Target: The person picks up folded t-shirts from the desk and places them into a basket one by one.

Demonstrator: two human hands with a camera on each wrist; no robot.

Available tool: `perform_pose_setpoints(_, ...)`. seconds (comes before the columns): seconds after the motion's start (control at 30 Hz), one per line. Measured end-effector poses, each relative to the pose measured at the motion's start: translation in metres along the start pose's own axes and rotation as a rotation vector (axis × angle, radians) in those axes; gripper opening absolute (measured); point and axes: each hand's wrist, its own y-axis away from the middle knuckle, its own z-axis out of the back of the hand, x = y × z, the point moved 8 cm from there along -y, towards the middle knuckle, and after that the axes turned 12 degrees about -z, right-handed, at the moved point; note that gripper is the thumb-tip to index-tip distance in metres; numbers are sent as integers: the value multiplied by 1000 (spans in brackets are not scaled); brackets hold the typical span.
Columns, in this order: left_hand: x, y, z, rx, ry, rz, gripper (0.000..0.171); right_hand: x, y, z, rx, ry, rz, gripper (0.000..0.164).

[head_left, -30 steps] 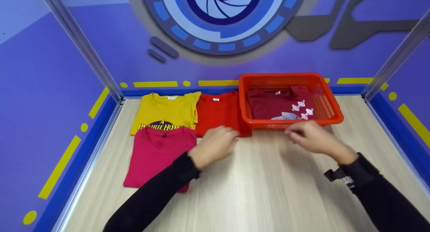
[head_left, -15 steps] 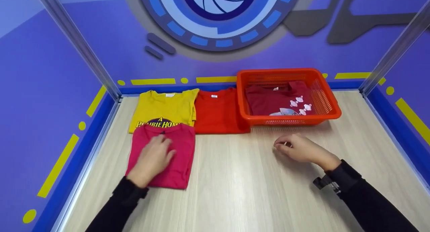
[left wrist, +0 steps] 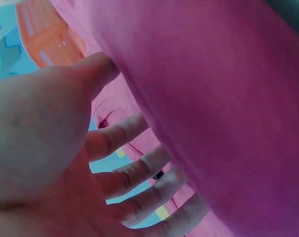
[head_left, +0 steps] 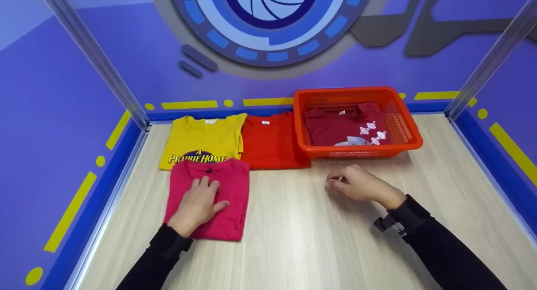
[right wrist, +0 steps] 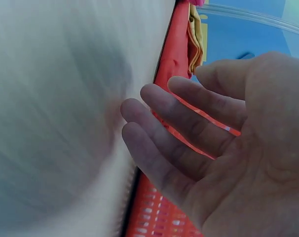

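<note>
My left hand (head_left: pixel 196 205) rests on a folded pink T-shirt (head_left: pixel 233 183) on the left of the table, its fingers spread and thumb out to the side. In the left wrist view the fingertips meet the pink cloth (left wrist: pixel 204 98). My right hand (head_left: pixel 363 185) hovers over the table in front of the basket, fingers loosely bent. The right wrist view shows nothing in that palm (right wrist: pixel 268 163). Behind the pink shirt lies a folded yellow T-shirt (head_left: pixel 205 134) with lettering, its lower edge overlapped by the pink one.
A folded red T-shirt (head_left: pixel 268 143) lies between the yellow one and an orange-red plastic basket (head_left: pixel 358 151). Inside the basket is a maroon shirt (head_left: pixel 325 128) with pale prints. Blue-purple panels (head_left: pixel 138 63) wall the table (head_left: pixel 293 239) at the back and sides.
My left hand has moved from near the red shirt leftward onto the pink shirt, which has slid slightly right. My right hand has drawn back from the basket's front and shifted left.
</note>
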Motion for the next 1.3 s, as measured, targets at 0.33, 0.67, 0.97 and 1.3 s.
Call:
perform_pose_setpoints(0.33, -43, -20, -7, -29, -58, -43, 61, 104, -19, -29, -34, 78, 227, 19)
perform_pose_setpoints(0.67, -44, -17, 19, -49, 60, -129, 29, 191, -65, -98, 34, 332, 329, 34)
perform_pose_setpoints(0.97, 11, 1, 12, 27, 42, -33, 35, 178, -80, -120, 94, 403, 277, 49)
perform_pose_setpoints(1.3, -10, -13, 6, 93, 71, -110, 32, 160, -61, -115, 93, 457, 257, 48)
